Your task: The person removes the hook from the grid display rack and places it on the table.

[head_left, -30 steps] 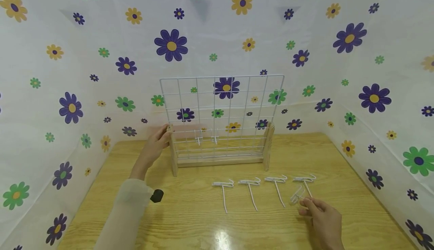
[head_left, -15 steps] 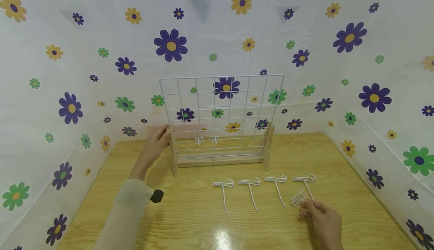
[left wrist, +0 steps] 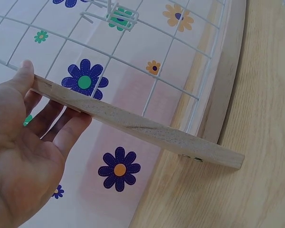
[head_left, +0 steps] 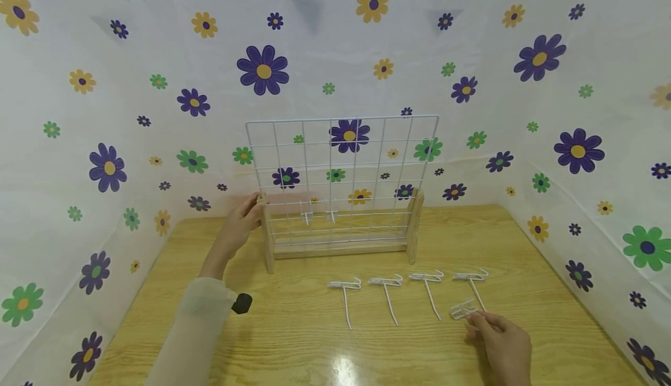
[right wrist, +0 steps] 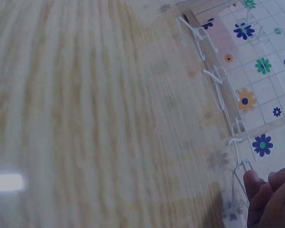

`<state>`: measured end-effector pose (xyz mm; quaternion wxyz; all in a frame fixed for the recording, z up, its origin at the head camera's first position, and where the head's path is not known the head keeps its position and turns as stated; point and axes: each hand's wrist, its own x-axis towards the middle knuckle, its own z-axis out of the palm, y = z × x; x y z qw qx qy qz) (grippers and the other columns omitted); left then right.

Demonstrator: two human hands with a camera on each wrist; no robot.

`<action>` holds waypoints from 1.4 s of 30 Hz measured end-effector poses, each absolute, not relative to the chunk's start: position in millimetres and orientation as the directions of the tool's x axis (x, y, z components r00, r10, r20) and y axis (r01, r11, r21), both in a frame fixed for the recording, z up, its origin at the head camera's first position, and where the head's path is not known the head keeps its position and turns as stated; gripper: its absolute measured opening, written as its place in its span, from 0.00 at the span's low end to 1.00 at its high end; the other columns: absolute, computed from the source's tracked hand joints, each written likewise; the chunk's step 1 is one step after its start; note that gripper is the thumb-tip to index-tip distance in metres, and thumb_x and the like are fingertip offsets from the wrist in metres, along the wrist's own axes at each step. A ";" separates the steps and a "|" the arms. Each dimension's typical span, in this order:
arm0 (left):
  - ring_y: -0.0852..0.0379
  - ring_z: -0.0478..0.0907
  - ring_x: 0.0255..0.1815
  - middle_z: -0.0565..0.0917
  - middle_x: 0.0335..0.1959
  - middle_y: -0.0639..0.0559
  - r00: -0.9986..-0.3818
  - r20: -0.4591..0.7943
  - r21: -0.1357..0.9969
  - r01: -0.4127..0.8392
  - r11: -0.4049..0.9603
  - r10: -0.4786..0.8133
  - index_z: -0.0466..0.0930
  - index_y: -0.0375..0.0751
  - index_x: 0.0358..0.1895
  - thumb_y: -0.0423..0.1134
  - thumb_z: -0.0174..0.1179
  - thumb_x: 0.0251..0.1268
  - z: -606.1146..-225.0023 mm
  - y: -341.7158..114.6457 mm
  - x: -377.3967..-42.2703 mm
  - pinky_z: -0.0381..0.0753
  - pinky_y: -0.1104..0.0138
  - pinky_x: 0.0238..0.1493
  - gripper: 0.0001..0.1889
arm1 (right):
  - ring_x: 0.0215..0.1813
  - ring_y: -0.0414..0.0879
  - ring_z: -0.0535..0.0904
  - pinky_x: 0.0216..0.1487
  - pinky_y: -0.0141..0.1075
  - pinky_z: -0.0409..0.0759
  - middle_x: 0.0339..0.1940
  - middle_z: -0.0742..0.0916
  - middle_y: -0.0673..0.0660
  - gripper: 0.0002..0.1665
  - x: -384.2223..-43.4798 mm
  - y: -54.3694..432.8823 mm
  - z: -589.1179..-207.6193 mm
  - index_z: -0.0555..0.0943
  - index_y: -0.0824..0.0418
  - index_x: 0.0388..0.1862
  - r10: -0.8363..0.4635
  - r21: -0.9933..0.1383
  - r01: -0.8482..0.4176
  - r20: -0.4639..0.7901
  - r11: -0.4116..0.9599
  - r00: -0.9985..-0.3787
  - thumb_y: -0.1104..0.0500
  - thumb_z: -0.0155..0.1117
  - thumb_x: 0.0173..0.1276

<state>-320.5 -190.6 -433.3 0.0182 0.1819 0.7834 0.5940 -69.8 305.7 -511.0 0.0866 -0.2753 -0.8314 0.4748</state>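
A white wire grid panel point(head_left: 343, 119) stands upright in a wooden base. My left hand point(head_left: 238, 226) grips its left wooden upright point(left wrist: 133, 121), thumb on the near side and fingers behind. Two white wire hooks hang side by side low on the grid, the left hook point(head_left: 306, 216) and the right hook point(head_left: 332, 215). At the lower right, my right hand point(head_left: 503, 342) pinches another white wire hook point(head_left: 462, 309) between thumb and fingers; its bracket end points away from me, and its shaft is hidden by the hand.
Several more white hooks lie in a row before the stand, from the leftmost hook point(head_left: 346, 304) to the rightmost hook point(head_left: 475, 288), close beyond my right hand. The wooden table point(head_left: 272, 345) is bounded by a flowered cloth backdrop point(head_left: 314, 42) at the back and sides.
The hook in my right hand has tipped over to lie flatter, and that hand has shifted slightly down toward me. My left hand keeps its grip on the upright.
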 end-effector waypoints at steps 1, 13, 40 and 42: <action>0.31 0.62 0.76 0.59 0.80 0.32 -0.933 0.189 0.937 0.264 0.226 0.307 0.51 0.36 0.83 0.47 0.43 0.87 -433.1 -190.5 -320.4 0.71 0.47 0.72 0.31 | 0.30 0.45 0.88 0.69 0.65 0.72 0.34 0.92 0.59 0.29 -69.5 305.6 -511.1 0.80 0.77 0.57 0.538 -0.840 0.371 -0.115 0.396 -0.835 0.51 0.68 0.74; 0.31 0.61 0.77 0.57 0.81 0.33 -0.936 0.184 0.937 0.260 0.235 0.302 0.49 0.35 0.83 0.47 0.43 0.87 -434.0 -190.7 -321.2 0.70 0.47 0.72 0.32 | 0.31 0.44 0.81 0.27 0.31 0.77 0.31 0.89 0.56 0.19 -66.5 305.1 -510.9 0.85 0.72 0.45 0.520 -0.722 0.362 -0.003 0.590 -0.854 0.55 0.71 0.70; 0.31 0.60 0.77 0.55 0.82 0.34 -0.936 0.182 0.943 0.253 0.218 0.302 0.49 0.36 0.83 0.47 0.43 0.87 -435.0 -191.1 -320.9 0.69 0.46 0.72 0.32 | 0.37 0.53 0.85 0.31 0.42 0.82 0.35 0.90 0.58 0.20 -64.5 314.6 -517.1 0.86 0.69 0.42 0.384 -0.608 0.350 -0.079 0.713 -0.920 0.51 0.70 0.69; 0.31 0.61 0.77 0.55 0.82 0.34 -0.936 0.180 0.942 0.253 0.222 0.302 0.49 0.36 0.83 0.48 0.43 0.87 -435.3 -191.2 -321.0 0.69 0.46 0.72 0.32 | 0.37 0.52 0.85 0.30 0.41 0.82 0.35 0.90 0.58 0.19 -64.4 314.5 -517.3 0.86 0.68 0.42 0.386 -0.609 0.348 -0.075 0.712 -0.920 0.51 0.70 0.69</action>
